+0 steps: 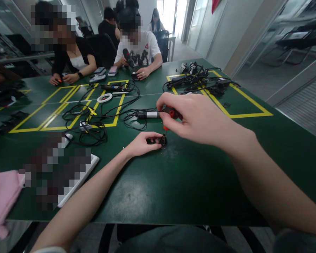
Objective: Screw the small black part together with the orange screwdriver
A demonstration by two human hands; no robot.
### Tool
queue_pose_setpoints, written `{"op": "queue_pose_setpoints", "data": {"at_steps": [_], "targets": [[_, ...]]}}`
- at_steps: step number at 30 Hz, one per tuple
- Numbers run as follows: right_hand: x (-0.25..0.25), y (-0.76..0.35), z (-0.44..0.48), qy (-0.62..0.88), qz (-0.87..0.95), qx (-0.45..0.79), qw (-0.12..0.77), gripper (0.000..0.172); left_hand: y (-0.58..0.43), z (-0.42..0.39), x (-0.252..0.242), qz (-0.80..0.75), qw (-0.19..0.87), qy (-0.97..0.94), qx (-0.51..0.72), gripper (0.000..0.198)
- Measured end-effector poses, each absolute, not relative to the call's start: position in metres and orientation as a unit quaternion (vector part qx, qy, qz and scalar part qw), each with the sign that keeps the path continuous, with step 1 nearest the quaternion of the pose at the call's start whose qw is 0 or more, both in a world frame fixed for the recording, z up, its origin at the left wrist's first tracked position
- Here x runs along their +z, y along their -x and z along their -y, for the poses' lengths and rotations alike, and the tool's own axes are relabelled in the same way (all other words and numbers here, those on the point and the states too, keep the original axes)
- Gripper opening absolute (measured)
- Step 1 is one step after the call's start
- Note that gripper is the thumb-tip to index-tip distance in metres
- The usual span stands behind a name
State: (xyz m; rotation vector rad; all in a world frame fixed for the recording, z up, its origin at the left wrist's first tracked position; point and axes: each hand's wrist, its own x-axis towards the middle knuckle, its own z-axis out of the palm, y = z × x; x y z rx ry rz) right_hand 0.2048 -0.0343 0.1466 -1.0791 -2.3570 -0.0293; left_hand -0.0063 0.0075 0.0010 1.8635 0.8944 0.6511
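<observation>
My right hand is closed around a screwdriver with a red and black handle. The shaft points down into a small black part on the green table. From the left side, the thumb and fingers of my left hand pinch that part. The exact kind of the part is too small and dark to make out. Just behind my hands is a black and silver pen-shaped tool, its right end hidden by my right hand.
Black cables lie left of my hands, near a white ring of tape. More cables and plugs are heaped at the back right. Small screws lie within yellow tape lines. Two people sit across the green table; one holds a black tool.
</observation>
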Motion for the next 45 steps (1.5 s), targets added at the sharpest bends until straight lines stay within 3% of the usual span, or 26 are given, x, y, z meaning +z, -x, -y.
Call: {"op": "queue_pose_setpoints", "data": {"at_steps": [5, 9, 12, 22, 26, 31, 36, 45], "targets": [[0.145, -0.205, 0.031, 0.371, 0.874, 0.031, 0.313, 0.011, 0.006, -0.007, 0.002, -0.366, 0.472, -0.757, 0.267, 0.034], [0.144, -0.204, 0.027, 0.325, 0.873, 0.095, 0.350, 0.024, 0.006, -0.006, 0.002, -0.366, 0.477, -0.752, 0.270, 0.035], [0.146, -0.205, 0.027, 0.304, 0.866, 0.147, 0.368, 0.012, 0.005, -0.006, 0.002, -0.368, 0.476, -0.752, 0.268, 0.035], [0.154, -0.205, 0.033, 0.307, 0.801, 0.348, 0.378, 0.010, 0.005, -0.006, 0.005, -0.371, 0.469, -0.758, 0.260, 0.034], [0.148, -0.200, 0.030, 0.281, 0.785, 0.387, 0.394, 0.012, 0.005, -0.006, 0.005, -0.366, 0.470, -0.759, 0.265, 0.032], [0.143, -0.197, 0.027, 0.275, 0.781, 0.365, 0.427, 0.030, 0.004, -0.005, 0.006, -0.362, 0.480, -0.752, 0.270, 0.034], [0.143, -0.200, 0.024, 0.284, 0.753, 0.403, 0.436, 0.018, 0.003, -0.004, 0.005, -0.371, 0.483, -0.746, 0.271, 0.034], [0.134, -0.192, 0.018, 0.272, 0.644, 0.553, 0.454, 0.017, 0.003, -0.005, 0.003, -0.378, 0.471, -0.752, 0.265, 0.036]]}}
